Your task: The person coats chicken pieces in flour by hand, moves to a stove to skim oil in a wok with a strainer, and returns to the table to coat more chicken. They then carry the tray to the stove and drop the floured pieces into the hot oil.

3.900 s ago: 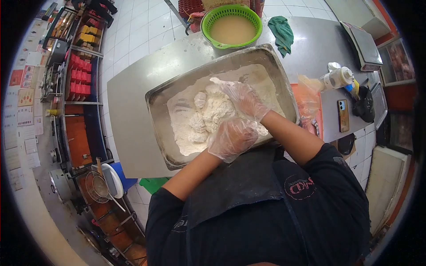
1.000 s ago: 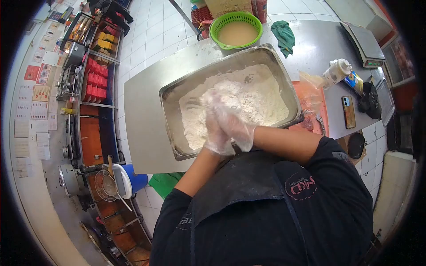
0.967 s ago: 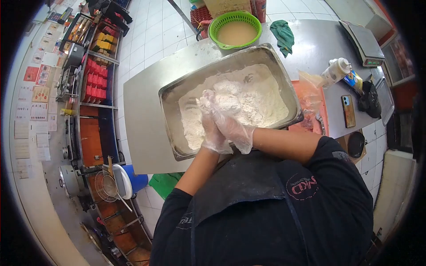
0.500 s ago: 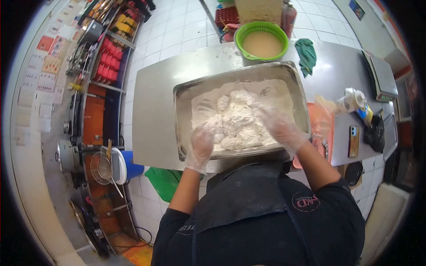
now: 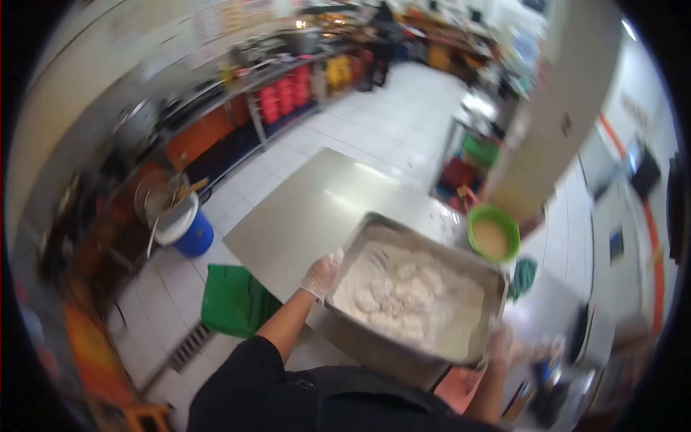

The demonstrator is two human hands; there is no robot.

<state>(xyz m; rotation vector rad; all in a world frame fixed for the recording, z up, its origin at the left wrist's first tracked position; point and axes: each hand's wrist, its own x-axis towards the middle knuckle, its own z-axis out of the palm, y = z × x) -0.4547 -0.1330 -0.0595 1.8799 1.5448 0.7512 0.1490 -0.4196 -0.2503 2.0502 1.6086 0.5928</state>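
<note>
A large metal tray [image 5: 497, 288] of white flour rests on the steel table, with flour-coated pieces [image 5: 410, 291] heaped in its middle. My left hand [image 5: 322, 275], in a clear plastic glove, is closed on the tray's left edge. At the opposite short side, my right hand [image 5: 499, 343], also gloved and blurred by motion, is at the tray's right edge, its fingers wrapped round the rim.
The steel table [image 5: 309, 209] extends to the left. Beyond the tray are a green basin [image 5: 494, 234] of cloudy liquid and a green cloth [image 5: 523, 278]. A green bin [image 5: 234, 301] and a blue bucket [image 5: 193, 234] stand left. A person [image 5: 383, 43] stands far back.
Both hands have left the floured heap and moved outward to the tray's edges. The view has swung up and left, and the tray now appears slanted.
</note>
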